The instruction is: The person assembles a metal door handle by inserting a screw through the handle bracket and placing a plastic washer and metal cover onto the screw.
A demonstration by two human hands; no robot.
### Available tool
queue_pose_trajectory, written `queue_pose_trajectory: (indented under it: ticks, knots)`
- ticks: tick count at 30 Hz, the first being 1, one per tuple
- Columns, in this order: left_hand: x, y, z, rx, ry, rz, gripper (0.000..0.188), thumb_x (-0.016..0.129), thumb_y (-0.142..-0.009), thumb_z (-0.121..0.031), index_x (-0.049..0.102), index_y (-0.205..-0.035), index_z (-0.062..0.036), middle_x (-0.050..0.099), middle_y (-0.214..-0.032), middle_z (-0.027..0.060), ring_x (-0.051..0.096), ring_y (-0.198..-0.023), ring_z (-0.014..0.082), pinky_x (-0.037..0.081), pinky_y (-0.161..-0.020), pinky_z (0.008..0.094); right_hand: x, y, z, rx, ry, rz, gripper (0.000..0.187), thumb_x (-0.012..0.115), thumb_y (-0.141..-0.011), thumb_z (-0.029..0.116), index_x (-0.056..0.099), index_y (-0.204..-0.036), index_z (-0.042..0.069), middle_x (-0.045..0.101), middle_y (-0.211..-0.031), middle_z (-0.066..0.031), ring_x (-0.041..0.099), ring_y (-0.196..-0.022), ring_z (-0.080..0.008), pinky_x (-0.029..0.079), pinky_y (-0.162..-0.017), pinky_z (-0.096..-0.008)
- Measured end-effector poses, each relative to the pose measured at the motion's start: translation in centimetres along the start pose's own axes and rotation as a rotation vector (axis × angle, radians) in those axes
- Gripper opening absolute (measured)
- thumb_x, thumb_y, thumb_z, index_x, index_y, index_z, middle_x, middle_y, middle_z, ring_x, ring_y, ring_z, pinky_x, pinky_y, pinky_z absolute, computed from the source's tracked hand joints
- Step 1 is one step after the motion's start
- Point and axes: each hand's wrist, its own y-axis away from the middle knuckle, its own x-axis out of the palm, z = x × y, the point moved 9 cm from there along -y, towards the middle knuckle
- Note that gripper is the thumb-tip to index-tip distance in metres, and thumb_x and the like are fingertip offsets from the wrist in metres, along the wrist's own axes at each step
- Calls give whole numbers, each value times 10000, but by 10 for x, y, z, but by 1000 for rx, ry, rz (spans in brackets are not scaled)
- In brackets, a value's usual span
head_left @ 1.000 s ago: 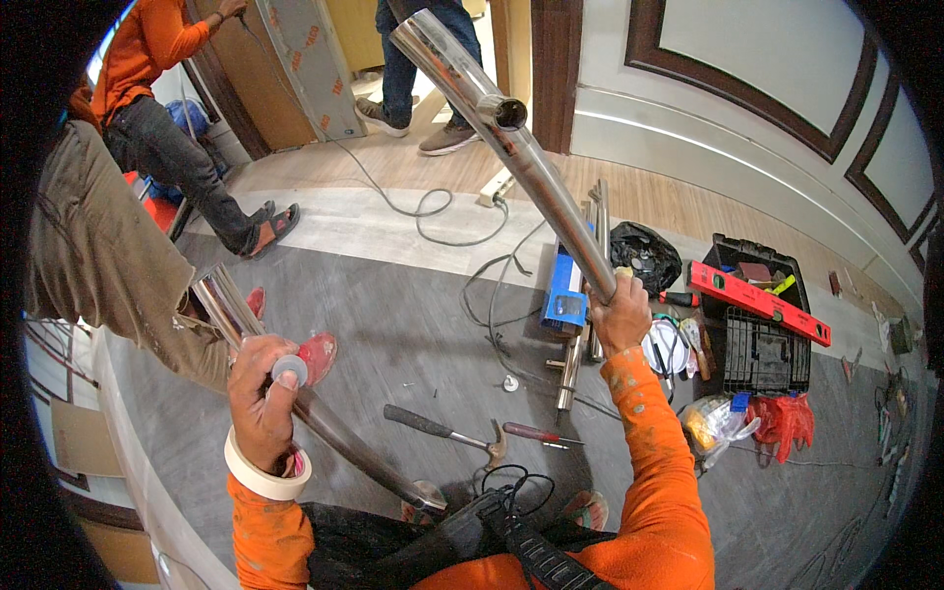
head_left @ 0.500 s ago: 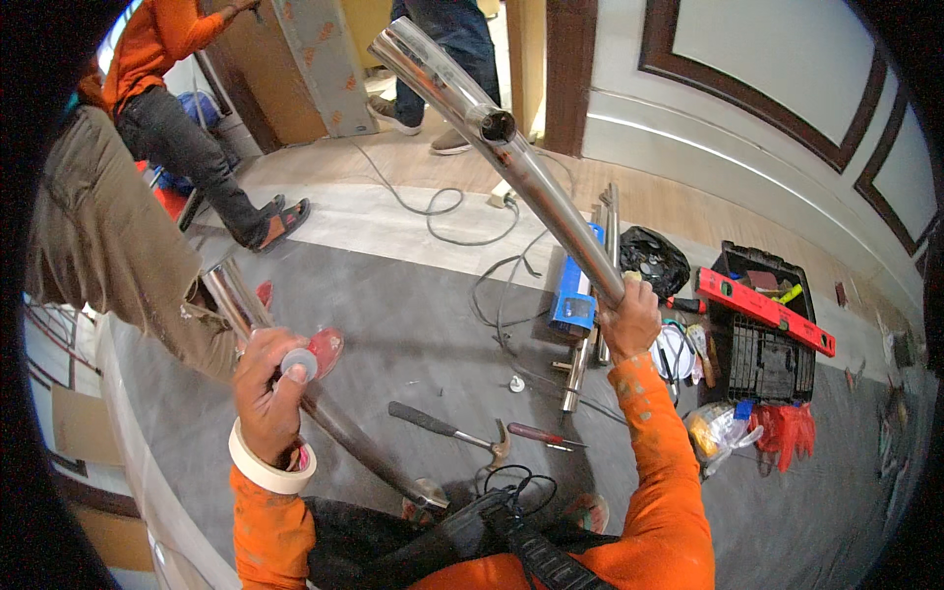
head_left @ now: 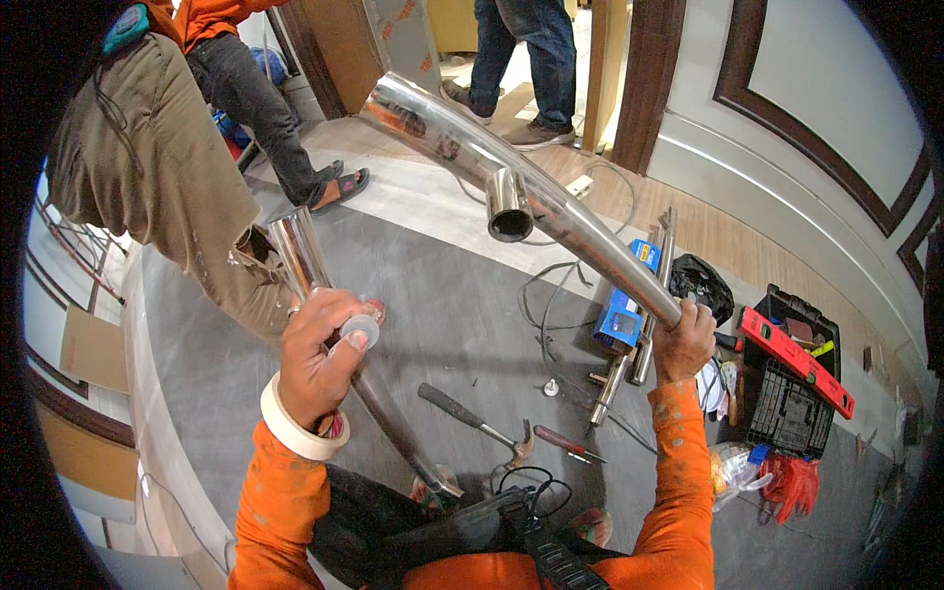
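Observation:
My left hand (head_left: 320, 359) is closed round a shiny metal pipe (head_left: 379, 393) that slants down toward my feet. My thumb also pins a round, pale grey disc (head_left: 360, 332) there. A roll of masking tape (head_left: 295, 423) circles my left wrist. My right hand (head_left: 685, 339) grips the near end of a second metal pipe (head_left: 590, 236), raised and pointing away to the upper left. From its side sticks a short open stub (head_left: 508, 206) facing me. Below, on the grey floor, lie a hammer (head_left: 472, 418), a red-handled screwdriver (head_left: 570, 444) and a small white fitting (head_left: 551, 387).
To the right are a blue box (head_left: 621, 315), more metal pipes (head_left: 615, 388), a black toolbox (head_left: 787, 403) with a red spirit level (head_left: 796, 359), and red gloves (head_left: 790, 484). Co-workers' legs (head_left: 162, 167) stand close on the left, others farther back. A cable (head_left: 546, 324) winds across the floor.
The whole scene has shifted right and slightly down in view. The right-hand pipe has tilted lower and turned, so its stub opening shows larger. Both hands keep their holds.

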Motion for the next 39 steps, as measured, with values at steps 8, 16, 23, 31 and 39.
queue_pose_trajectory:
  ticks: [8,16,23,31,39]
  knots:
    - [1,0,0,17,4,-12,205,532,-773,-127,603,-888,27,570,-837,115,531,-730,202,423,-669,293,7,1,-6,8,1,44,409,663,-589,188,523,-964,107,524,-890,-70,531,-788,-283,433,-590,-395]
    - [3,-2,-1,20,10,-5,204,527,-782,-127,600,-886,32,576,-849,120,537,-745,196,428,-676,291,12,3,-6,29,-18,91,409,673,-592,199,526,-962,106,522,-883,-77,531,-785,-288,443,-602,-398]
    - [5,-4,-1,-4,19,-3,201,526,-782,-129,601,-885,27,587,-868,126,543,-759,203,430,-693,301,33,8,2,59,-458,429,334,674,-603,180,548,-896,79,568,-820,-138,567,-784,-326,456,-653,-393]
    - [2,-3,-2,9,4,-17,215,533,-768,-139,604,-887,26,581,-833,118,531,-747,212,416,-696,303,39,17,35,154,-821,689,359,623,-590,143,550,-919,21,604,-776,-180,608,-723,-321,465,-676,-370]
    - [4,-4,-2,20,-37,-14,214,534,-770,-153,599,-871,24,576,-828,121,527,-753,229,411,-713,321,30,17,47,229,-1105,704,526,723,-585,157,531,-1055,18,583,-800,-78,577,-732,-188,460,-684,-322]
